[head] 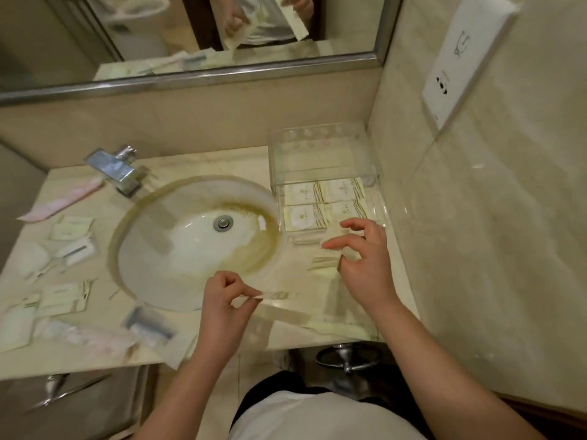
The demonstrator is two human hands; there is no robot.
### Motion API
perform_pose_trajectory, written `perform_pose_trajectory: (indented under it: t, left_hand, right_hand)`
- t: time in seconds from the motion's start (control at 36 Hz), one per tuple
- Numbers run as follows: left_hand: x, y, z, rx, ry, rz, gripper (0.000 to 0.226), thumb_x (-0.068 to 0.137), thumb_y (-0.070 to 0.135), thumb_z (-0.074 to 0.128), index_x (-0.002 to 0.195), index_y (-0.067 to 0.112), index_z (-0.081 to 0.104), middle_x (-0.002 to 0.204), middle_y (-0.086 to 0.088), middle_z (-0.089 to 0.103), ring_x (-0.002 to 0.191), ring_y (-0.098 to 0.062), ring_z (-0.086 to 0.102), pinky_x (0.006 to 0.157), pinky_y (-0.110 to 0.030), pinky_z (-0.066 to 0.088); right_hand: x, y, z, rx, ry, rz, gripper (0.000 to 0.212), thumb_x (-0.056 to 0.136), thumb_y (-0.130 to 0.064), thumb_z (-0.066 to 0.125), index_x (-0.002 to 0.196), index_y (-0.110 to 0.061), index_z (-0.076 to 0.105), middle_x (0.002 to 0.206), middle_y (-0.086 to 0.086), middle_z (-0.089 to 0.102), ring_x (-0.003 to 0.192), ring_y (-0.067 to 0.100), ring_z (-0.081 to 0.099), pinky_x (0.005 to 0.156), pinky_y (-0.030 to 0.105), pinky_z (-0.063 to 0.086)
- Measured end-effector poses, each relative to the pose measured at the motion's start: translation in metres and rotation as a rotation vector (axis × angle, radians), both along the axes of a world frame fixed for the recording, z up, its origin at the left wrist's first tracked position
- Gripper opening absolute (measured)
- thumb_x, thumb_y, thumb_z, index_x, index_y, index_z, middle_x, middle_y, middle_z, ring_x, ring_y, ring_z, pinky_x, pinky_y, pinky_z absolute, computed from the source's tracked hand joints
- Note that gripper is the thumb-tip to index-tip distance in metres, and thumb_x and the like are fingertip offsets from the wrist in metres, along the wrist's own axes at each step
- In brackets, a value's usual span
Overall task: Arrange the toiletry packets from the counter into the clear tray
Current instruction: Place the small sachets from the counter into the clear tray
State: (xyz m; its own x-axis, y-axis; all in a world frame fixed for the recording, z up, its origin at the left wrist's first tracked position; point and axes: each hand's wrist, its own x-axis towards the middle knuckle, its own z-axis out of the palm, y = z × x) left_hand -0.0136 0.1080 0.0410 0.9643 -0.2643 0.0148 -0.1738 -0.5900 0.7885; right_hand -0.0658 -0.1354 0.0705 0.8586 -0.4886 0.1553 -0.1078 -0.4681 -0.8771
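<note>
A clear tray (379, 201) stands on the counter to the right of the sink, with several white packets (320, 204) laid flat inside it. My left hand (224, 308) pinches one end of a long thin packet (279, 296) near the sink's front rim. My right hand (365, 258) hovers just in front of the tray, fingers curled above another pale packet (320, 265) lying on the counter; whether it touches that packet is unclear. Several more packets (63, 296) lie scattered on the counter to the left of the sink.
The round sink (178, 246) fills the counter's middle, with a chrome faucet (116, 168) behind it. A pink packet (63, 201) lies at the far left. A mirror (190, 36) hangs above, a wall socket plate (460, 58) is on the right wall, a towel ring (349, 358) below the counter.
</note>
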Motion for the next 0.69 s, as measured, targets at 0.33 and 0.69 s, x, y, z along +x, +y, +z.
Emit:
perform_pose_trajectory:
  t: [0.33, 0.69]
  left_hand:
    - [0.034, -0.007, 0.037, -0.219, -0.267, -0.078, 0.043, 0.07, -0.007, 0.08, 0.087, 0.032, 0.075, 0.106, 0.007, 0.063, 0.084, -0.011, 0.053, 0.074, -0.013, 0.041]
    - [0.077, -0.037, 0.039, -0.446, -0.222, -0.108, 0.035, 0.073, -0.005, 0.057, 0.091, 0.02, 0.075, 0.104, 0.01, 0.072, 0.104, -0.004, 0.066, 0.091, -0.018, 0.049]
  right_hand:
    - [0.008, 0.023, 0.024, -0.042, -0.331, 0.026, 0.042, 0.071, 0.009, 0.08, 0.092, -0.028, 0.077, 0.114, -0.011, 0.062, 0.096, 0.016, 0.058, 0.081, 0.025, 0.048]
    - [0.025, 0.031, 0.028, -0.217, -0.399, -0.074, 0.037, 0.071, 0.017, 0.073, 0.087, -0.017, 0.075, 0.111, 0.0, 0.07, 0.104, 0.009, 0.068, 0.086, 0.022, 0.054]
